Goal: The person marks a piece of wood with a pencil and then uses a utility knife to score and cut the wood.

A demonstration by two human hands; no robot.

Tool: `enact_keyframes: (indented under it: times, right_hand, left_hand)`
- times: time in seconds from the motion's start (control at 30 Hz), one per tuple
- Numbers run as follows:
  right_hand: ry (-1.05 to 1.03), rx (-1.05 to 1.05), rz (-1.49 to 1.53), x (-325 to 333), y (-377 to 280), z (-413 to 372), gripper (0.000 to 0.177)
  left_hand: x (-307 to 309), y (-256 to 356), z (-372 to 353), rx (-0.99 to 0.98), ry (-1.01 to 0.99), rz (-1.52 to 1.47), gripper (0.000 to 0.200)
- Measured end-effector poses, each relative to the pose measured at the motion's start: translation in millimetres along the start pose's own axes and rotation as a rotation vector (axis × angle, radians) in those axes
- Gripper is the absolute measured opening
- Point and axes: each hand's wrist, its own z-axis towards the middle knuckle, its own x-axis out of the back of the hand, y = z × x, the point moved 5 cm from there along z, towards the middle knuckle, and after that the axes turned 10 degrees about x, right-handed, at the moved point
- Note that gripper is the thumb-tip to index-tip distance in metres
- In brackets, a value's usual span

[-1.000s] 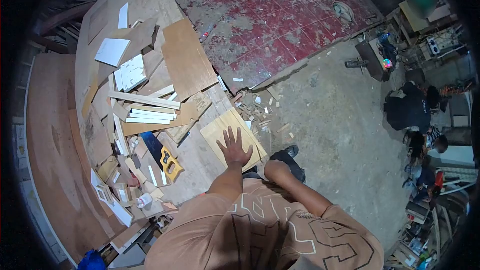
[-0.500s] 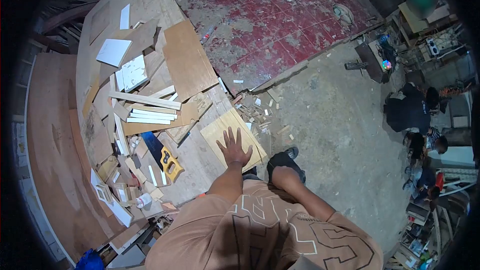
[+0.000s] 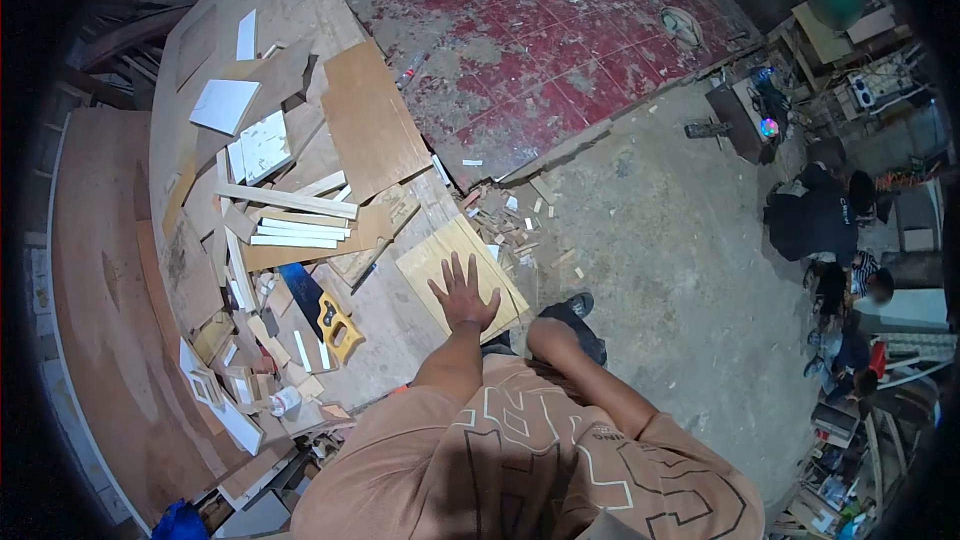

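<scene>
My left hand (image 3: 466, 296) lies flat, fingers spread, on a pale plywood piece (image 3: 428, 262) at the near right edge of the workbench (image 3: 400, 340). The plywood looks like two stacked sheets, slightly out of line. Just right of the board, low by my leg, is my right hand (image 3: 551, 338). Its back faces me and its fingers are hidden, so I cannot see whether it holds anything. A handsaw (image 3: 318, 311) with a yellow handle and dark blade lies on the bench left of my left hand.
White-edged wood strips (image 3: 300, 231), a brown panel (image 3: 372, 120) and white board pieces (image 3: 225, 105) cover the bench. A white container (image 3: 285, 401) stands at its near left. Wood offcuts (image 3: 508, 223) litter the floor. People (image 3: 815, 212) sit at the far right, beside piled materials.
My right hand has risen and shifted slightly left, showing more of its back. The left hand stays flat on the plywood. The whole view has shifted slightly.
</scene>
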Motion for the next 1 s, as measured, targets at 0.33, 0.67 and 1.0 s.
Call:
enact_keyframes:
  times: [0.33, 0.67, 1.0]
  right_hand:
    - [0.117, -0.074, 0.030, -37, 2, 50, 0.026]
    - [-0.190, 0.079, -0.170, 57, -29, -61, 0.025]
    - [0.162, -0.022, 0.043, -38, 6, 67, 0.026]
  left_hand:
    - [4, 2, 0, 0.038, -0.004, -0.004, 0.088]
    - [0, -1, 1, 0.003, 0.014, -0.017, 0.087]
    - [2, -2, 4, 0.000, 0.003, -0.010, 0.087]
